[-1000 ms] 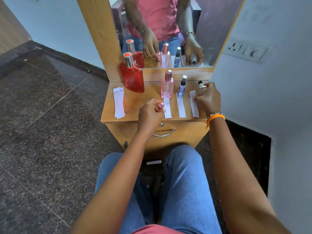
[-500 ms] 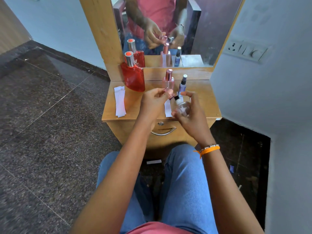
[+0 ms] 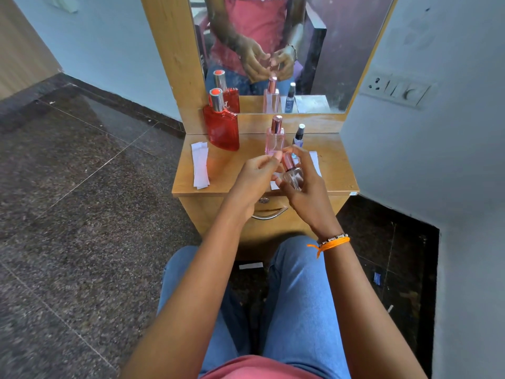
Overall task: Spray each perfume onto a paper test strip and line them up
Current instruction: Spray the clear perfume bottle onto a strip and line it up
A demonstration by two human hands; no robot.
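Note:
My right hand (image 3: 303, 195) is closed around a small clear perfume bottle (image 3: 294, 178) and holds it above the wooden dresser top (image 3: 232, 170). My left hand (image 3: 254, 179) pinches the bottle's pink cap (image 3: 288, 162), which sits on the bottle's neck. Behind my hands stand a tall pink bottle (image 3: 274, 139) and a slim blue bottle (image 3: 298, 138). At the back left is a big red bottle (image 3: 221, 129). Two white test strips show past my hands, one to the right (image 3: 314, 161) and one below (image 3: 274, 185). Any other laid strips are hidden.
A stack of spare strips (image 3: 200, 166) lies at the dresser's left edge. A mirror (image 3: 314, 50) rises behind the bottles, a drawer handle (image 3: 269, 214) is below the top. A wall with a socket plate (image 3: 396, 90) is close on the right. A paper strip (image 3: 250, 266) lies on the floor.
My right hand lifted the clear bottle from the right end of the row to the middle. My left hand brought the pink cap to it, and the cap now sits on the bottle.

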